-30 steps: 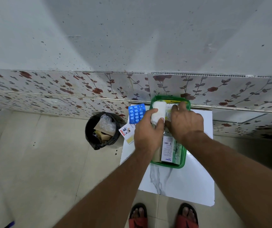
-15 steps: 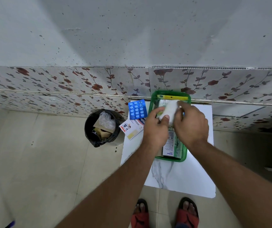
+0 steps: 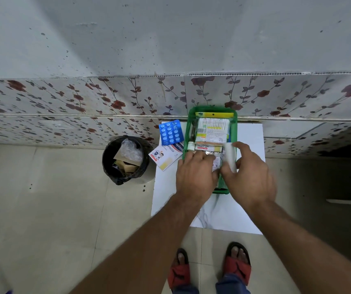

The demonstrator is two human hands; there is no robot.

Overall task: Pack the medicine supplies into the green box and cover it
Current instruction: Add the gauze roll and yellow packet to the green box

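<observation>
The green box (image 3: pixel 191 115) stands on a white marble-look table (image 3: pixel 249 141) against the wall. It holds a pack of cotton swabs (image 3: pixel 212 129) and several small cartons. My right hand (image 3: pixel 249 172) grips a white roll (image 3: pixel 229 154), blurred, over the box's right side. My left hand (image 3: pixel 195 172) rests fingers-down on the packets in the box's near half; whether it grips one I cannot tell. Left of the box lie a blue blister pack of tablets (image 3: pixel 171 132) and a plaster carton (image 3: pixel 166 155).
A black waste bin (image 3: pixel 125 160) with paper and plastic inside stands on the tiled floor left of the table. The flower-patterned wall runs right behind the box. My feet in red sandals (image 3: pixel 210 266) are at the table's near edge.
The white roll went from the box's far end, held by both hands, toward its near right side, now in the right hand alone. The left hand dropped onto the packets.
</observation>
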